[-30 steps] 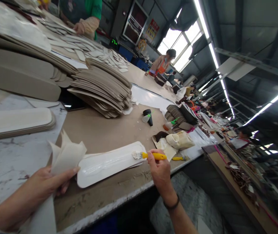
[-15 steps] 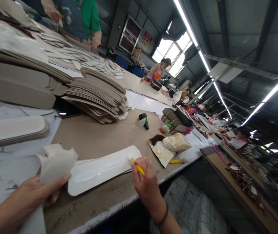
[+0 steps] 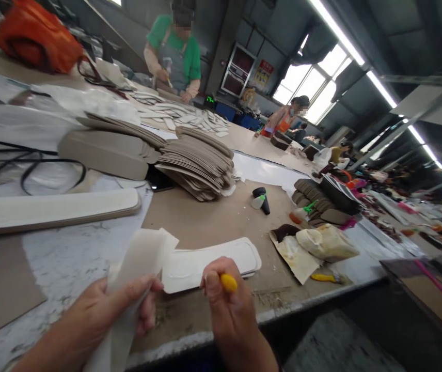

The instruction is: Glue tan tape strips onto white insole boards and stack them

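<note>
My left hand (image 3: 124, 305) is closed around a few curled off-white strips (image 3: 133, 266), pinched between thumb and fingers. Its fingertips are at the left end of a long white panel with rounded corners (image 3: 193, 263), lying on the brown-covered bench. A wet, shiny patch shows on the panel's face. My right hand (image 3: 231, 305) makes a fist around a brush with a yellow handle (image 3: 229, 282), the handle's end pointing towards me. The bristles are hidden behind the fingers, over the panel's front edge. Another yellow-handled brush (image 3: 325, 278) lies on the bench to the right.
Behind stands a fanned stack of grey-brown panels (image 3: 201, 160). White-topped panels (image 3: 69, 209) are piled at left. A small green-tipped bottle (image 3: 258, 201) and a glue-stained bag (image 3: 327, 243) lie to the right. A co-worker in green (image 3: 178, 57) stands across the bench.
The view has swung left, so the bench appears shifted right. My right hand has moved the brush from the panel's right end back towards its middle. My left hand still holds the strips.
</note>
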{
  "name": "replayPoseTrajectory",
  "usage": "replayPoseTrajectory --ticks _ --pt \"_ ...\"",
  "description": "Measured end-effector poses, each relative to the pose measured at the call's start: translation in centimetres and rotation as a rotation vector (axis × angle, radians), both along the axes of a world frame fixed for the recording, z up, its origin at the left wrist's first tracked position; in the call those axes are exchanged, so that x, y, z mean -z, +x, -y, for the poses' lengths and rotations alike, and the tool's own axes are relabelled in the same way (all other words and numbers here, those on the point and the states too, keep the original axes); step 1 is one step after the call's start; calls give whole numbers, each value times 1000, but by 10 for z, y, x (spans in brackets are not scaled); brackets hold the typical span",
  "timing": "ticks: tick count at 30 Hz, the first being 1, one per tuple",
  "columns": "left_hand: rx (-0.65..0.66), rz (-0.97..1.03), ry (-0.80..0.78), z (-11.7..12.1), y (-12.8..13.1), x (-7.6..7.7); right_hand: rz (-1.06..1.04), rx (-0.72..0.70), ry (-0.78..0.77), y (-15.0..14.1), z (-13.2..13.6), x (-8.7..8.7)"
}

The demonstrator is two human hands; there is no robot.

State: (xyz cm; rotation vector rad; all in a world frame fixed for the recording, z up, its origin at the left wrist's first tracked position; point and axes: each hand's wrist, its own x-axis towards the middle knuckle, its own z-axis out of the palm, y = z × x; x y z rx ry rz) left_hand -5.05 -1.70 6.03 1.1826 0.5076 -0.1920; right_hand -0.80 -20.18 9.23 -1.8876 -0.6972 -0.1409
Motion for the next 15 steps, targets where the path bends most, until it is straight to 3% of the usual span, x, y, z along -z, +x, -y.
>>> replayPoseTrajectory --ticks 3,7,15 --pt "-52 -46 -67 15 -8 -20 -261 -78 18 9 -26 -2" --pt "-190 -50 -42 23 -12 -21 -713 -135 223 9 -48 1" --pt "-218 3 68 34 -18 -15 -873 -191 252 4 -47 10"
